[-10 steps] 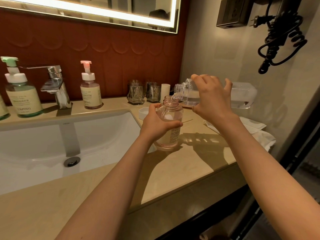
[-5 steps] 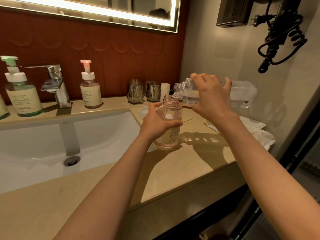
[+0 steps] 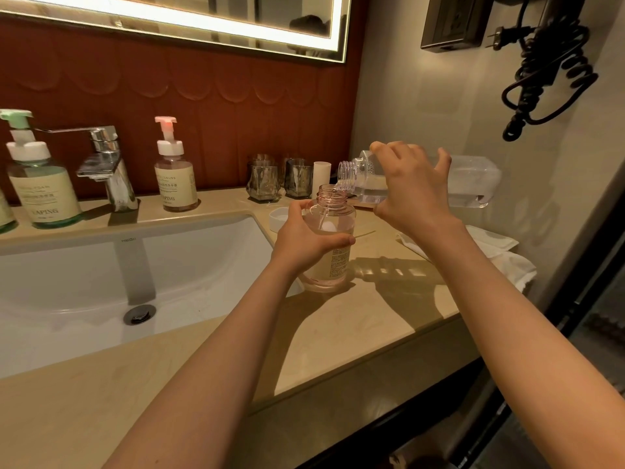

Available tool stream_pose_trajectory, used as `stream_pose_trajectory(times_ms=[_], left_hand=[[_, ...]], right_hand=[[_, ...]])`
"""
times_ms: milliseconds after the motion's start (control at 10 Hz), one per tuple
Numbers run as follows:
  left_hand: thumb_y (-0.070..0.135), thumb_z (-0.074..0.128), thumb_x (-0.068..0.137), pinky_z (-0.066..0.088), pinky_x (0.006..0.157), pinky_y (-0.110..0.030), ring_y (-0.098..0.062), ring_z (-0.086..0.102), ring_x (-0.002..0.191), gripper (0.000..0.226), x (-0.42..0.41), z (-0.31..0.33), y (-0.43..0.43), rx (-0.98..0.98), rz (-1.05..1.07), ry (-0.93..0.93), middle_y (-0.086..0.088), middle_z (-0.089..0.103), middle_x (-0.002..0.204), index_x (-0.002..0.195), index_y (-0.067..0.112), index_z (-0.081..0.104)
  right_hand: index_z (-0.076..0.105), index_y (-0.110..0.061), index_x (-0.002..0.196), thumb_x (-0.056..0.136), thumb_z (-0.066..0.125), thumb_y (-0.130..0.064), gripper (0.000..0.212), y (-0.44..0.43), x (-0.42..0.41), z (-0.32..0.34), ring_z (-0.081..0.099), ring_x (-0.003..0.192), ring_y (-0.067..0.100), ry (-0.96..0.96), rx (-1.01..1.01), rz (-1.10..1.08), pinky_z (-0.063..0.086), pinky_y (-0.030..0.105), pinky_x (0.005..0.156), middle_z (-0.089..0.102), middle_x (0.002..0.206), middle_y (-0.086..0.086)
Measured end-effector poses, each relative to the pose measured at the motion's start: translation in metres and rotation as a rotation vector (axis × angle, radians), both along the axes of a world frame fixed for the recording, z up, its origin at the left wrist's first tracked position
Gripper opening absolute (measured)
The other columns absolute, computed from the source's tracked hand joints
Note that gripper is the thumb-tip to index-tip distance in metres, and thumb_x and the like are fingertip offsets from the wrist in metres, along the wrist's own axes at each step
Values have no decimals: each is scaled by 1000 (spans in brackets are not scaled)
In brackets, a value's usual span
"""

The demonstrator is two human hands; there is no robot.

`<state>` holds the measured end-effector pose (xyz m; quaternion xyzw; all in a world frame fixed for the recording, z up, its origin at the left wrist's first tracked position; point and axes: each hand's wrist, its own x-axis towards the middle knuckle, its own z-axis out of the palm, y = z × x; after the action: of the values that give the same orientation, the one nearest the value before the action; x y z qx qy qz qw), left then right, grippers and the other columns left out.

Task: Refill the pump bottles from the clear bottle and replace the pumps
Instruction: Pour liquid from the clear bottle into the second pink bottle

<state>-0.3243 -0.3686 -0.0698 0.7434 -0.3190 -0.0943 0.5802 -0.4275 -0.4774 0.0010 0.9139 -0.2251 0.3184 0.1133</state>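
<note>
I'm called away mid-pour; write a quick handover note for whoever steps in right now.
Left hand grips the open pink bottle, standing on the counter beside the sink.
Right hand holds the clear bottle tilted, mouth over the pink bottle's neck; a thin stream seems to run in.
Done: this bottle's pump is off and it is partly filled.
Left: finish the pour, then refit its pump, which I cannot pick out here. The green-pump bottle and pink-pump bottle behind the sink wear pumps; whether they were refilled cannot be told.
</note>
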Motion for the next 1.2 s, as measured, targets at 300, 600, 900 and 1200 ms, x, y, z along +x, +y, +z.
stream_pose_trajectory(times_ms=[300,600,900,1200], left_hand=[[31,83,64,41,100,-40,-26,43,127,93,1,-1,0,8,8,-2,-7,41,142,138,19,28],[30,83,65,40,100,-40,-27,42,127,92,1,0,0,2,0,6,-7,41,142,138,19,28],[29,84,64,42,101,-40,-25,44,125,92,0,-1,0,-8,5,4,-7,43,140,137,18,29],[29,83,64,41,98,-38,-25,44,125,92,0,-1,1,-10,6,5,-6,43,140,137,18,29]], right_hand=[[32,-22,141,79,65,-10,71,-1,0,-1,35,130,22,-4,3,-1,13,55,110,42,137,1],[32,-22,141,79,66,-10,72,-1,1,-1,35,130,22,2,13,0,13,55,110,42,138,1],[32,-22,141,79,65,-8,72,0,0,0,35,130,22,-2,14,5,11,56,110,43,136,1],[32,-22,141,79,64,-8,71,0,0,1,35,129,22,5,7,3,11,57,110,43,136,1]])
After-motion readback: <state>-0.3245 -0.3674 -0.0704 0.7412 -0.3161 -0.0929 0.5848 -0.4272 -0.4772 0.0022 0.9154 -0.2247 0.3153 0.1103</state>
